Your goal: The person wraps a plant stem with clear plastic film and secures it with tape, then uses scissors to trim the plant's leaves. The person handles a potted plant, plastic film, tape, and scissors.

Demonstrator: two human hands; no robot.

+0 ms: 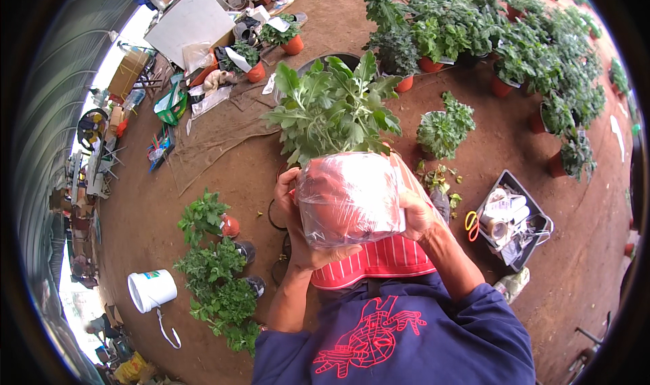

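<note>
Between my two hands is an orange-red plant pot wrapped in clear plastic film [350, 199]. It is tipped, with its wrapped end towards me and its leafy green plant [335, 108] pointing away. My left hand [299, 227] grips the pot's left side, the thumb lying along the lower edge. My right hand [417, 215] holds the right side, beside a white patch on the wrapping. The pot is above a red apron with white stripes [376, 263] on my lap. Creases and glare in the film hide part of the pot's surface.
To the right, a dark tray [528, 258] holds rolls and plastic pieces, with orange-handled scissors [472, 226] beside it. Potted plants [218, 263] line the left; many more [538, 65] stand upper right. A white bucket [152, 289] lies at lower left. A person's shoe [281, 5] shows at the top.
</note>
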